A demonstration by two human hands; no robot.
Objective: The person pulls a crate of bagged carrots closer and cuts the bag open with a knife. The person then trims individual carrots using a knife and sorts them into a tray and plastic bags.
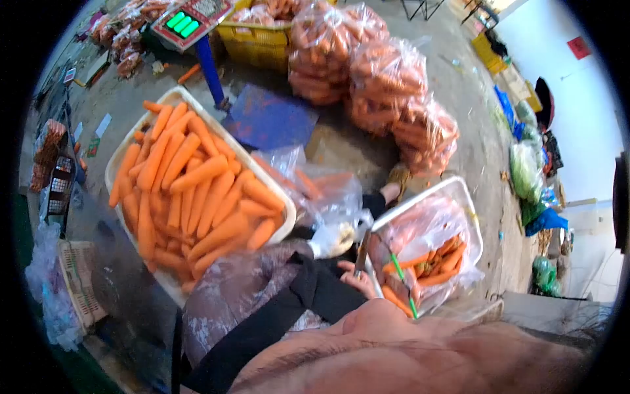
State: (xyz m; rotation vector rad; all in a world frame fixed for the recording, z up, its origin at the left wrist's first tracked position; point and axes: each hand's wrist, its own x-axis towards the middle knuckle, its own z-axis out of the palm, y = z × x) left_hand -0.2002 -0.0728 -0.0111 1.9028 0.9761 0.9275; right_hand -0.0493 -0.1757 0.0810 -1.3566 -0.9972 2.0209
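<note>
My left hand (333,240), in a pale stained glove, is closed at the near end of a clear plastic bag (328,194) with carrots inside. Just below it, my bare right hand (357,281) has its fingers round a knife (362,253) with a dark, narrow body that points upward; part of the grip is hidden. A white tub (476,217) beside the right hand holds a clear bag and loose carrots (449,262). To the left, a large white tub (252,167) is heaped with clean orange carrots (190,180).
Filled clear bags of carrots (387,72) stand at the back, beside a yellow crate (256,43). A scale with a lit green display (182,25) rises on a blue post over its blue platform (272,117). At left are a woven basket (82,282) and plastic bags (49,282).
</note>
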